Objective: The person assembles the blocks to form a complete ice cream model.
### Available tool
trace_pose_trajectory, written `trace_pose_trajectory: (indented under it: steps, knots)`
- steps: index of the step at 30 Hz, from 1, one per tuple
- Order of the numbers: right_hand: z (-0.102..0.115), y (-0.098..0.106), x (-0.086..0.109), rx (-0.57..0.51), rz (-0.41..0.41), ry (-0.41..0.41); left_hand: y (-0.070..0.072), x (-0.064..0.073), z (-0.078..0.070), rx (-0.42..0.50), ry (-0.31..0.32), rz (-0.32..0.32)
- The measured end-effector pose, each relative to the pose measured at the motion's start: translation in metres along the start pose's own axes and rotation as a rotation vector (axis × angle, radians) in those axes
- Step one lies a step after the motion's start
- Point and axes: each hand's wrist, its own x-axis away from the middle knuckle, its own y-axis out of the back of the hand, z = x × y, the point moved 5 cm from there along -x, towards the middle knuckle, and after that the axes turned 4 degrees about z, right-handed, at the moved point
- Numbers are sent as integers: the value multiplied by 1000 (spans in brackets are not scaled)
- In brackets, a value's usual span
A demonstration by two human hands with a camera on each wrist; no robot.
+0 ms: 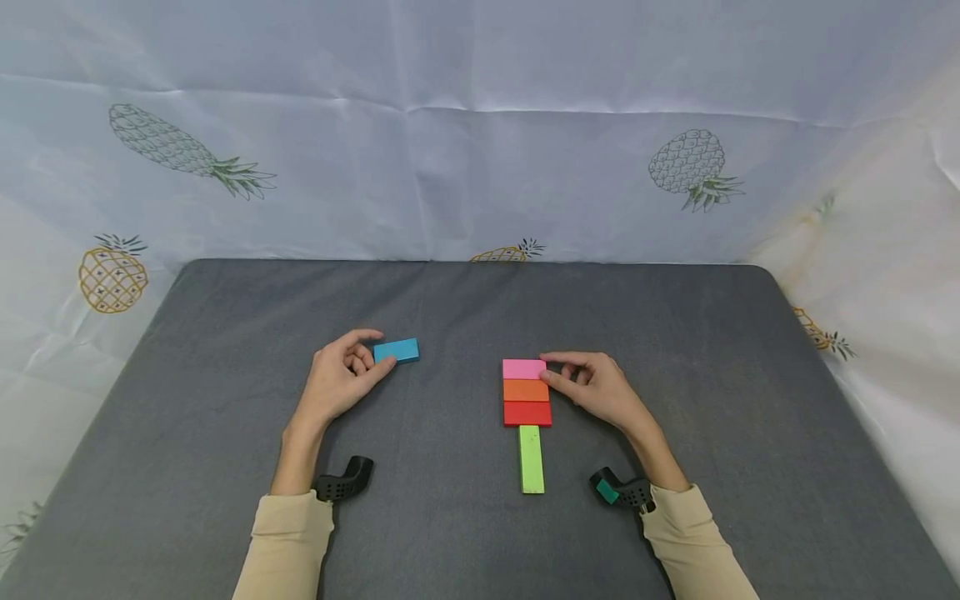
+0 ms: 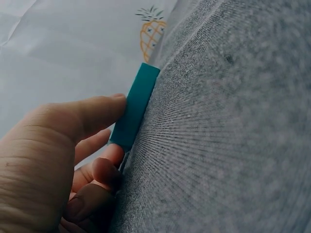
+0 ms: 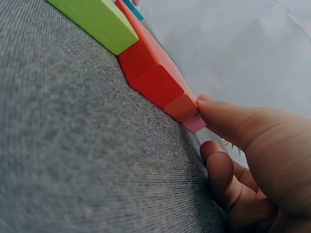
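Observation:
On the grey table, a pink block (image 1: 523,369), an orange block (image 1: 525,390) and a red block (image 1: 527,413) lie flat in a row, long sides touching. A green block (image 1: 531,460) extends from the middle of the red one towards the person. My right hand (image 1: 596,387) pinches the pink block's right end, index finger at its far corner and thumb at its near one. Off to the left, my left hand (image 1: 341,375) holds a blue block (image 1: 397,350) by its left part between thumb and index finger. The blue block lies low at the cloth in the left wrist view.
Grey cloth covers the table (image 1: 450,533). A white curtain (image 1: 450,183) printed with pineapples hangs behind it and along the sides. A black wrist mount (image 1: 347,479) is on the left forearm, and another mount (image 1: 626,490) with a green patch is on the right.

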Motion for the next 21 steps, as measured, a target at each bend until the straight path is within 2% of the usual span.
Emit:
trace_pose_trajectory:
  steps: [8,21]
  knots:
    - [1,0,1,-8,12,-15,-2,0,-1,-21,-2,32]
    - [2,0,1,8,18,-7,-3,1,-2,-57,-37,27]
